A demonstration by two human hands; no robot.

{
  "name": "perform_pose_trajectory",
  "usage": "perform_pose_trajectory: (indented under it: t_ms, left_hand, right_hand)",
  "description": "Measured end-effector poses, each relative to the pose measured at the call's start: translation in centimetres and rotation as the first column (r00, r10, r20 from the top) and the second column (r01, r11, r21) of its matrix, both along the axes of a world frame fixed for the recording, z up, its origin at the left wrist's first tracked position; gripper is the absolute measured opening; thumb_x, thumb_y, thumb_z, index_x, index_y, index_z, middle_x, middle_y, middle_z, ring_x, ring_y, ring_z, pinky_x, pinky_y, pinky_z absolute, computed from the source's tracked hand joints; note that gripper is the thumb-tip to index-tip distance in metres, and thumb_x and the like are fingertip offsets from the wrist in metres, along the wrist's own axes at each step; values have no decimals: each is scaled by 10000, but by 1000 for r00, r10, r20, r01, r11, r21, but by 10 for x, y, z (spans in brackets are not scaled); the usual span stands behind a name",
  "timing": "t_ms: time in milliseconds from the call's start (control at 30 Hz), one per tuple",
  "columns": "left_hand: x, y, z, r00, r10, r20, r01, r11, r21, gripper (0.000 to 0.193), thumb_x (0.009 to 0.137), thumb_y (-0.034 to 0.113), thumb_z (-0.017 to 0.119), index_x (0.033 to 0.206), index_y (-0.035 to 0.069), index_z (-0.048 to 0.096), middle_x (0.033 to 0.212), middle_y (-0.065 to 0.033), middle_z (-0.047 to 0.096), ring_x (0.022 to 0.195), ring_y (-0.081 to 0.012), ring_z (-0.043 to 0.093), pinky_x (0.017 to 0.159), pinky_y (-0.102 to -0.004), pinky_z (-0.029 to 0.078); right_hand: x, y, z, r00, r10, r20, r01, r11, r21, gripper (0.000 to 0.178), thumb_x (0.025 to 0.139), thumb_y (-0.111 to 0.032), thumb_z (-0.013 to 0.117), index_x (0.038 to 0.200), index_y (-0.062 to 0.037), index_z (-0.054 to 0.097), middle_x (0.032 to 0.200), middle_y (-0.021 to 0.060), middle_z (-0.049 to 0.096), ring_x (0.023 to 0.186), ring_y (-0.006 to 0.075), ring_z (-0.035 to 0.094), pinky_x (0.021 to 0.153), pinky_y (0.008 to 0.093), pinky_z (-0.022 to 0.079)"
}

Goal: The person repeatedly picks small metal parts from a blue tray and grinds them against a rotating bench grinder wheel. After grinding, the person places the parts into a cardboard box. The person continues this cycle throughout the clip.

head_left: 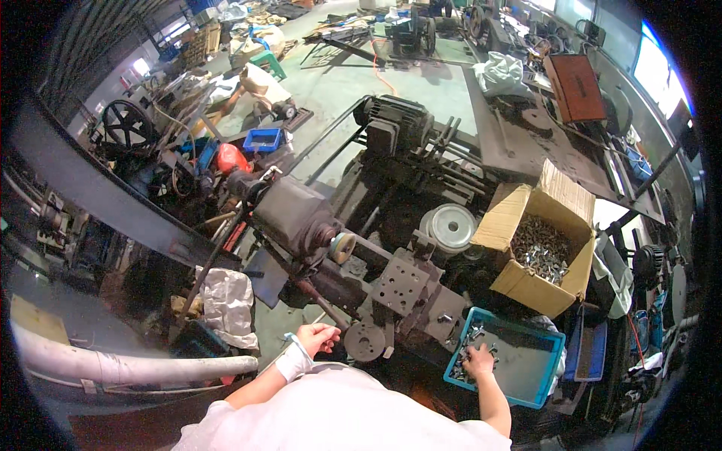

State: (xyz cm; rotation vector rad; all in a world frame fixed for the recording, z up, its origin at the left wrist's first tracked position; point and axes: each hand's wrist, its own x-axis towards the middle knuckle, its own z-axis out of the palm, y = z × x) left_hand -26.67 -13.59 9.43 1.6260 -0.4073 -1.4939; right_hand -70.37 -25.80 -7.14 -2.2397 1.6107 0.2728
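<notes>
My right hand (479,363) reaches into a blue plastic tray (558,368). Its fingers curl onto small shiny metal parts (465,366) heaped along the tray's left side; the fingertips are partly hidden. Closer to the middle, my left hand (319,338) is held with its fingers curled in, and whatever may lie inside them is hidden. A white band wraps that wrist. Just right of it is a round metal disc (365,342) on a dark, greasy machine. Beyond the disc stands a metal block with holes (401,282). One small metal piece (444,319) lies on the machine near the tray.
Behind the tray, an open cardboard box (502,214) holds many small metal parts (540,248). A pale pulley wheel (451,227) and a motor (395,124) stand farther back. A pale pipe (143,368) crosses the lower left, below a white sack (228,308).
</notes>
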Motion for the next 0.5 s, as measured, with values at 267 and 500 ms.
perform_pose_trajectory:
  t_ms: [267, 500]
  left_hand:
    - [0, -4, 0, 1000, 7, 11, -7, 1000, -14, 212, 832, 189, 535, 900, -1, 603, 749, -53, 611, 611, -102, 551, 530, -230, 463]
    - [-1, -5, -2, 1000, 19, -14, -20, 998, -63, 200, 829, 183, 544, 879, 0, 609, 711, -48, 607, 554, -97, 538, 501, -222, 452]
  right_hand:
    - [-17, 5, -28, 933, -215, 288, 260, 957, -129, 207, 570, -92, 633, 771, -80, 587, 783, 150, 524, 674, 280, 555, 612, 365, 465]
    - [-69, 9, -28, -620, -726, 296, -51, 414, 909, 108, 692, -128, 562, 798, -105, 566, 611, 28, 489, 518, 142, 464, 397, 231, 351]
